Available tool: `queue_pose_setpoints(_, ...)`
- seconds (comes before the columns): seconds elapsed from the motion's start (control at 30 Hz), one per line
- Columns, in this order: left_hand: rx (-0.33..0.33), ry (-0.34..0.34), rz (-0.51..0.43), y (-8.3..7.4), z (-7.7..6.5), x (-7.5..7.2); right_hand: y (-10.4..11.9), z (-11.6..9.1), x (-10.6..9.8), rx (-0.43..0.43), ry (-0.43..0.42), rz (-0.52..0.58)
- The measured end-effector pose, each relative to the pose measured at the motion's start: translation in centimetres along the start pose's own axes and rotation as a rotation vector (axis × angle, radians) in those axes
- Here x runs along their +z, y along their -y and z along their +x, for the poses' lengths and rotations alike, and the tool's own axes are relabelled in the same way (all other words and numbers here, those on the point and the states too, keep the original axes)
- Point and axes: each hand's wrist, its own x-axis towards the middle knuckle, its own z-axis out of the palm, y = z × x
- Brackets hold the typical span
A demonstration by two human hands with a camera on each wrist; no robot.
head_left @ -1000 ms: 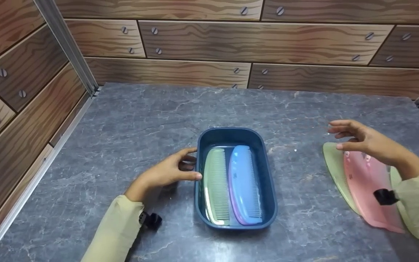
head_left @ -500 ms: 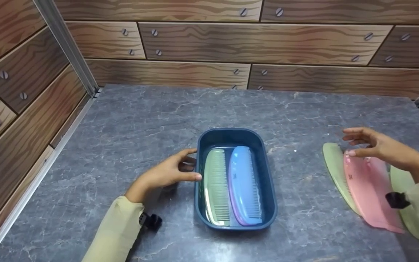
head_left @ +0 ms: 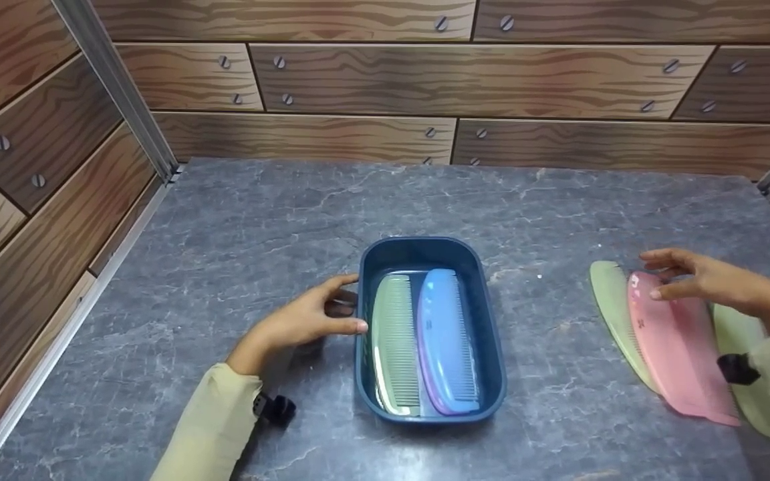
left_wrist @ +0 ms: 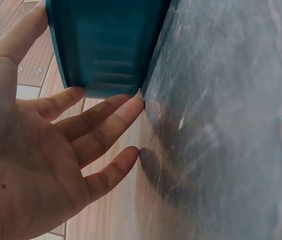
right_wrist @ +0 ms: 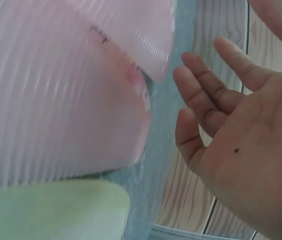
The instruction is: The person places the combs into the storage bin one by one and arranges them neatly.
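My left hand [head_left: 298, 319] touches the left wall of a dark blue box [head_left: 418, 252], thumb at the rim and fingertips against the outside. Inside lie a green comb [head_left: 393, 341] and, to its right, a blue comb [head_left: 444, 334] with a purple edge showing along its left. At the right, my right hand [head_left: 712, 282] hovers with spread fingers over the top ends of two overlapping pink combs [head_left: 659, 347]. Nothing sits between its fingers in the right wrist view. A green comb [head_left: 607, 307] lies left of the pink ones; another green comb [head_left: 759, 404] is partly hidden by the right sleeve.
Grey marbled tabletop [head_left: 278, 220] runs beneath everything, between the box and the combs too. Wood-patterned panels [head_left: 358, 80] wall it at the back and left, with a metal post [head_left: 124, 93] in the back left corner.
My right hand has moved right and nearer to me, from over the left green comb's top to the pink combs' top. The left hand and box stay put.
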Motion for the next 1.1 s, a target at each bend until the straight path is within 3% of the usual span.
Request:
queue_pose_setpoints(0.13,0.002,0.005,-0.007,-0.1,0.1,0.0,-0.1,0.0,-0.2,0.031,0.008,-0.073)
queue_pose_setpoints(0.4,-0.004,0.010,-0.022,0.0,0.0,0.1,-0.2,0.4,0.0,0.016,0.000,-0.128)
queue_pose_setpoints(1.1,-0.005,0.009,-0.015,0.1,0.1,0.0,-0.8,1.2,0.1,0.055,0.037,-0.165)
